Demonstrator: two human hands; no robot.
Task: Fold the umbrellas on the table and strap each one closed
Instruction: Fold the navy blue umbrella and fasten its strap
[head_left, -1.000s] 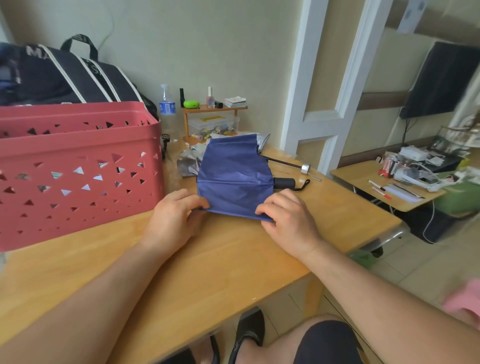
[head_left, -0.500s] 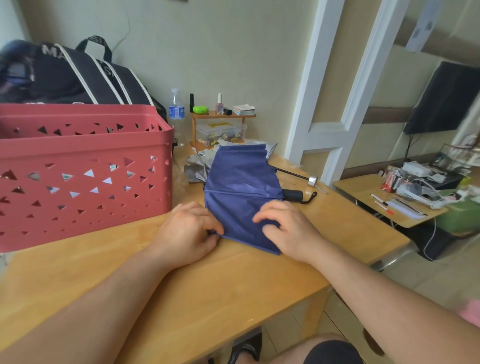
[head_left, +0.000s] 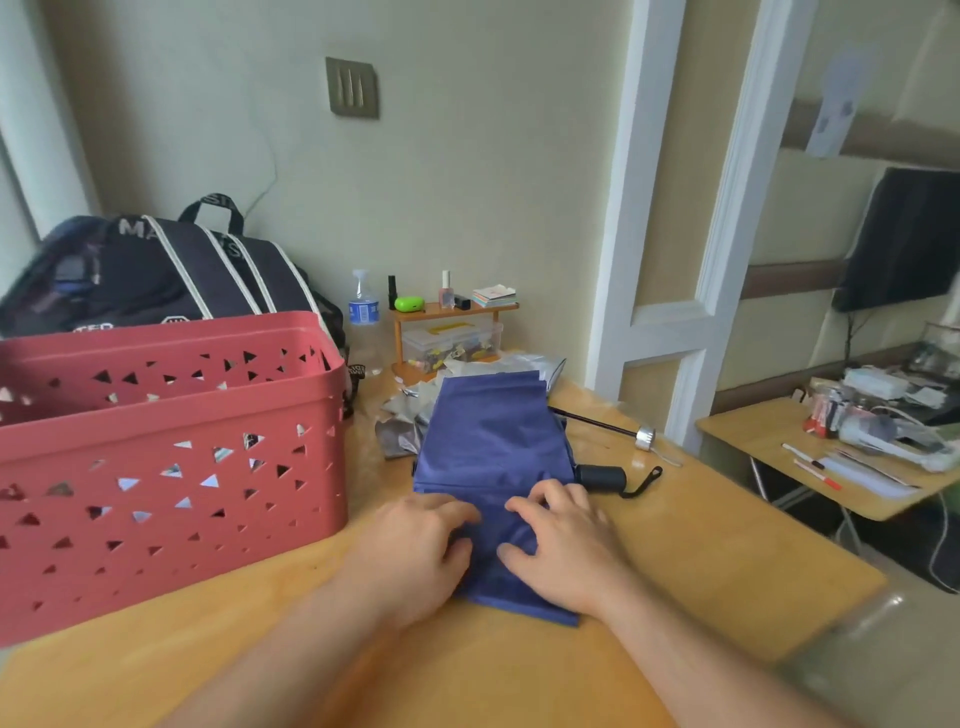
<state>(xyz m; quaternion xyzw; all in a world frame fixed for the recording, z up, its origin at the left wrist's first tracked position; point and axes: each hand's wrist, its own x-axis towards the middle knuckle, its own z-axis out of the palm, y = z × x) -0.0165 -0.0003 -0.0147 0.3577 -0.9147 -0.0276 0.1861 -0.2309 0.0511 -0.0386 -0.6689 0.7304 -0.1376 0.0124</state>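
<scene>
A blue folding umbrella (head_left: 488, 447) lies flat on the wooden table (head_left: 701, 561), canopy spread toward the wall. Its black handle (head_left: 602, 477) with a wrist loop pokes out on the right. My left hand (head_left: 415, 545) grips the near left edge of the blue fabric, fingers curled. My right hand (head_left: 563, 543) presses on the fabric just right of it, fingers spread. A thin black shaft with a silver cap (head_left: 645, 438) and crumpled silver-grey fabric (head_left: 402, 423) of a second umbrella lie behind the blue one.
A red perforated basket (head_left: 171, 467) stands at the left of the table, a black bag (head_left: 156, 270) behind it. A small wooden shelf (head_left: 452, 312) with bottles and a spray bottle (head_left: 362, 306) stand by the wall. A low cluttered side table (head_left: 831, 467) is at the right.
The view has tilted up and drawn nearer. Both hands have moved closer together on the near end of the blue fabric, the right hand sliding leftward.
</scene>
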